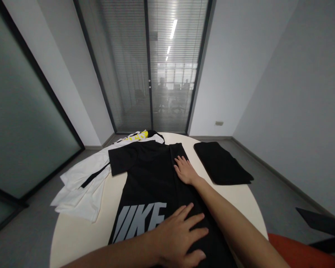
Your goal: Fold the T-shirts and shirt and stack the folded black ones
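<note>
Flat across the middle of the round pale surface (78, 238) lies a black shirt (145, 178) with large grey letters, its right side folded inward. The left hand (178, 238) rests palm down on the lower part of the shirt just beside the letters, fingers (194, 219) spread apart. The right hand (185, 170) lies flat higher up on the folded edge, fingers straight and close together. A white garment (83, 182) lies to the left, partly under the shirt's sleeve, and a folded black cloth (222, 163) lies to the right, apart from the shirt.
</note>
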`<state>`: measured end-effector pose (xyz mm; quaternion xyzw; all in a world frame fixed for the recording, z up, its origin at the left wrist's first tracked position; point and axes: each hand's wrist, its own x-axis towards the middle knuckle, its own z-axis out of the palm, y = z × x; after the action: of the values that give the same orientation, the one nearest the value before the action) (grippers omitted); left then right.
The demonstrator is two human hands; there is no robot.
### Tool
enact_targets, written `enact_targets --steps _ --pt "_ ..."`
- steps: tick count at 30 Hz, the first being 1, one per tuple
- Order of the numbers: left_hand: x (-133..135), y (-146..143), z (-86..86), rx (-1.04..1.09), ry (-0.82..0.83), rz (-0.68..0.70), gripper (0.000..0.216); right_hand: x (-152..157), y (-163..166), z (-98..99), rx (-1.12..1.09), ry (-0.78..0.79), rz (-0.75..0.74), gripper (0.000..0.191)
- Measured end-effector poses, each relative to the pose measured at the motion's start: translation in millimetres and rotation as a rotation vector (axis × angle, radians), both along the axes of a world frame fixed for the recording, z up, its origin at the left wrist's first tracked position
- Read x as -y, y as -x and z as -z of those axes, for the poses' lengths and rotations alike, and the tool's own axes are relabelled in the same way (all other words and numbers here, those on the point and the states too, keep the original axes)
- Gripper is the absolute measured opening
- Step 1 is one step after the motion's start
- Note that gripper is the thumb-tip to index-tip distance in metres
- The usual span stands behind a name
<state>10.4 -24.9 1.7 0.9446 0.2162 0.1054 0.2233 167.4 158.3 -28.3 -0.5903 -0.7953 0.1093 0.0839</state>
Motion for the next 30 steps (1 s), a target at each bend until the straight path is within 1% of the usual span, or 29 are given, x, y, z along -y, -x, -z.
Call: enact_targets --steps 1,2,3,5,6,7,8,13,15,18,20,22,24,26,28,30 --pt "-4 3 0.9 -0.005 -0.008 -0.014 0.057 0 -1 1.7 0.003 -0.013 -0.001 0.063" --pt "-9 7 2.2 -0.014 -0.026 -0.056 0.057 1 -1 3.3 0.006 -0.024 -0.001 0.063" --pt "-14 10 3.9 -0.026 -0.049 -0.131 0.059 1 -2 4.7 0.008 -0.033 0.002 0.063" --pt "-20 17 8.7 -0.054 -0.092 -0.326 0.07 1 -3 6.7 0.013 -0.041 0.003 0.063" --pt "-22 19 11.4 -0.062 -0.102 -0.405 0.074 0 -3 7.5 0.016 -0.043 0.005 0.064" --pt "-23 20 14.1 -0.067 -0.102 -0.454 0.077 0 -4 8.2 0.02 -0.045 0.007 0.064" --pt "-24 19 16.5 -0.068 -0.096 -0.475 0.079 -1 -4 8.8 0.024 -0.047 0.009 0.064" --pt "-24 4 21.2 -0.046 -0.06 -0.464 0.083 -4 -16 10.1 0.066 -0.035 0.027 0.064" --pt "-23 -4 21.4 -0.031 -0.057 -0.466 0.084 -5 -23 6.8 0.078 -0.016 0.036 0.062" --pt "-23 -11 22.4 -0.013 -0.068 -0.46 0.084 -9 -31 -3.5 0.059 0.045 0.066 0.06" --pt "-27 -11 23.0 -0.001 -0.08 -0.462 0.079 -14 -30 -10.9 0.039 0.081 0.105 0.058" --pt "-41 -2 22.0 0.005 -0.117 -0.523 0.068 -19 -25 -14.8 0.025 0.085 0.143 0.059" --pt "-64 17 18.6 0.003 -0.196 -0.677 0.057 -20 -17 -13.8 0.017 0.07 0.175 0.061" --pt "-93 47 13.6 0.008 -0.285 -0.901 0.051 -16 -10 -8.8 0.007 0.029 0.197 0.062" --pt "-121 83 9.0 0.022 -0.341 -1.132 0.051 -9 -7 -3.0 -0.024 -0.036 0.209 0.061" --pt "-142 120 7.4 0.031 -0.354 -1.324 0.055 -4 -7 1.0 -0.076 -0.092 0.213 0.061"
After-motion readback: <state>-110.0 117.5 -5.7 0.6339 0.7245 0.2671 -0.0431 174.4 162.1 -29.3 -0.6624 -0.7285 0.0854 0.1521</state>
